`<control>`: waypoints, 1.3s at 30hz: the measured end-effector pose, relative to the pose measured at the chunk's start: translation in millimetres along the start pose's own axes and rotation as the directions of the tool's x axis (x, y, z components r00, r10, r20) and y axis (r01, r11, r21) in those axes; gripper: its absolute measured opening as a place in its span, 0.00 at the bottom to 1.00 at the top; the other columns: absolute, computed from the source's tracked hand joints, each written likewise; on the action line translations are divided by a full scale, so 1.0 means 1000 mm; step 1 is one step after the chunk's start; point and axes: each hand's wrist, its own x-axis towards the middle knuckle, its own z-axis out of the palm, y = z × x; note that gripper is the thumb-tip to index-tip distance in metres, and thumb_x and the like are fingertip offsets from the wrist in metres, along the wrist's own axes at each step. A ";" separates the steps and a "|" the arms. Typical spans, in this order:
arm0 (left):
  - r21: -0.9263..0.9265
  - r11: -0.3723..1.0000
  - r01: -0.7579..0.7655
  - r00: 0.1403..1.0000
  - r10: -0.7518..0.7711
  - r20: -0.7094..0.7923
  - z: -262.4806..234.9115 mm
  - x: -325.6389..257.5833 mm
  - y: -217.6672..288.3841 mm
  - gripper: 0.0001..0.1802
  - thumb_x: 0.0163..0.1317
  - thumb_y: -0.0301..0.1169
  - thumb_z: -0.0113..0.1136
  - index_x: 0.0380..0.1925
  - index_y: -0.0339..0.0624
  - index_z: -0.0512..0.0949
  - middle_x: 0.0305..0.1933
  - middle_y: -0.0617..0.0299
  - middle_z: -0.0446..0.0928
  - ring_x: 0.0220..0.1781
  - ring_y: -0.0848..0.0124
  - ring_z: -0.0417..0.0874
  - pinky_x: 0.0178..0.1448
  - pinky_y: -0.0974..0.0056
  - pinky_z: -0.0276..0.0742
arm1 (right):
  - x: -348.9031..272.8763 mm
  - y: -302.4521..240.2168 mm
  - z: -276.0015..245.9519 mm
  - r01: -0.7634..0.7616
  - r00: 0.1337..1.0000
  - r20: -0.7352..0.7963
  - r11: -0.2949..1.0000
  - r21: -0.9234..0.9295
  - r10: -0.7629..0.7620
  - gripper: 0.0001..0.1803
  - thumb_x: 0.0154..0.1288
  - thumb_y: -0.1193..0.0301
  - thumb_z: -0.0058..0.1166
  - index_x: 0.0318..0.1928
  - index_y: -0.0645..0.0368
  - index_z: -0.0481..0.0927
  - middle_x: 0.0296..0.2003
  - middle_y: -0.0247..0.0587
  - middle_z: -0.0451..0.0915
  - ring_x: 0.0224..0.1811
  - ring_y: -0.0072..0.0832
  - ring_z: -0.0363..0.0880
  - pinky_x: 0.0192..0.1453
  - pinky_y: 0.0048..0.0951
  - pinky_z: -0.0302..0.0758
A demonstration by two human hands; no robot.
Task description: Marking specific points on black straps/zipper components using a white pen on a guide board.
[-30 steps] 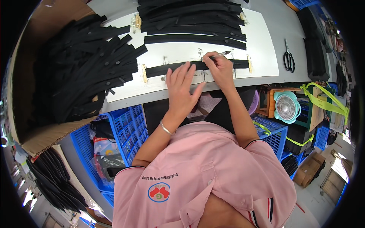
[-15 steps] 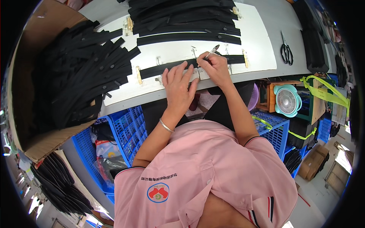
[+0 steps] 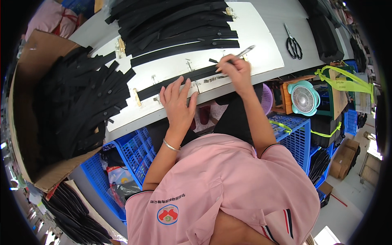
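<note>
A single black strip (image 3: 202, 73) of fabric-like material lies across the white board (image 3: 265, 47) in front of me. My left hand (image 3: 178, 104) rests on its near edge, fingers extended and slightly spread, holding nothing. Over the strip's right part, my right hand (image 3: 237, 72) grips a pen (image 3: 246, 51); its barrel sticks out up and to the right and is blurred. The pen's tip is hidden by the fingers. A short black piece (image 3: 213, 60) shows just left of that hand. Beyond, a stack of similar black strips (image 3: 175, 26) covers the board's far part.
At left a cardboard box (image 3: 34, 47) overflows with black strips (image 3: 77, 102). Black-handled scissors (image 3: 293, 47) lie on the grey table at right, near a black stack (image 3: 325, 41). Below the table edge are a turquoise fan (image 3: 304, 100) and blue plastic baskets (image 3: 295, 136).
My right hand with the pen has moved right along the strip, and the pen leans further right. My left hand stays at the strip. The whole view has shifted somewhat.
</note>
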 end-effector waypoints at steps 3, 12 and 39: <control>0.001 1.000 -0.010 1.000 0.010 0.003 0.000 0.001 0.001 0.23 0.63 0.37 0.70 0.59 0.45 0.84 0.66 0.56 0.77 0.69 0.55 0.73 0.79 0.44 0.53 | 0.010 0.002 -0.035 -0.006 0.993 -0.114 0.995 -0.102 -0.006 0.06 0.72 0.73 0.58 0.39 0.63 0.85 0.30 0.29 0.84 0.31 0.13 0.73 0.37 0.18 0.70; -0.098 0.993 -0.062 0.998 0.059 -0.027 0.024 0.034 0.035 0.20 0.61 0.33 0.72 0.53 0.43 0.86 0.62 0.56 0.80 0.66 0.55 0.74 0.73 0.50 0.62 | 0.013 0.033 -0.048 -0.039 0.992 -0.121 0.985 -0.168 0.018 0.07 0.72 0.71 0.61 0.42 0.62 0.86 0.26 0.25 0.80 0.27 0.10 0.68 0.30 0.18 0.65; -0.186 0.977 -0.108 0.992 0.094 -0.084 0.080 0.071 0.056 0.11 0.56 0.30 0.73 0.39 0.42 0.88 0.52 0.59 0.83 0.59 0.58 0.78 0.66 0.54 0.67 | 0.008 0.036 -0.057 0.046 0.999 -0.010 0.973 -0.224 -0.049 0.09 0.67 0.68 0.64 0.38 0.62 0.87 0.23 0.37 0.82 0.23 0.20 0.77 0.30 0.24 0.72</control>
